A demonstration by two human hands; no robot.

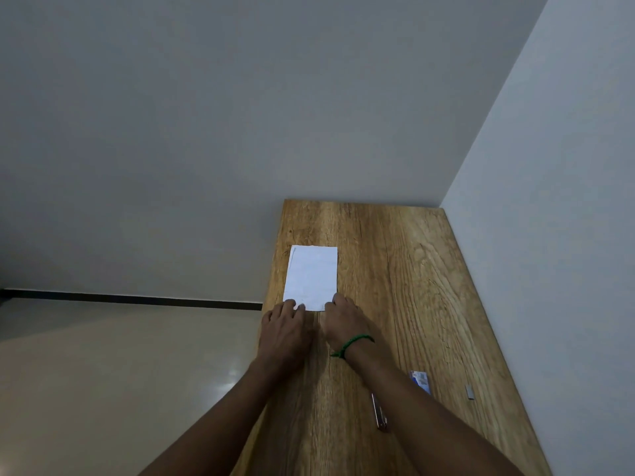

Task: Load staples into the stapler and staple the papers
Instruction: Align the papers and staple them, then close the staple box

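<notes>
the left hand [283, 319] lies flat, palm down, at about 11 o'clock from the viewer, its fingertips pressing the near left corner of the papers [311, 278]; it grips nothing, only pins the sheets to the tabletop [412, 269]. the papers sit at 12 o'clock, well out near the tabletop's left edge, squared up lengthwise, probably so that the edges line up before stapling. just to the right, the right hand [342, 317], with a green wristband [354, 343], rests the same way on the near right corner, fingers spread and loosely bent, holding nothing. both hands together seem to be steadying or aligning the stack. nearer the viewer at about 2 o'clock, partly hidden by the right forearm, lies a slim metal thing that looks like the stapler [379, 412], untouched. beside it at 2 o'clock is a small blue box [421, 382], likely the staples' box, and further right a little grey strip of staples [470, 393] lies apart, ready within reach. whether the stapler is loaded i cannot tell.
</notes>
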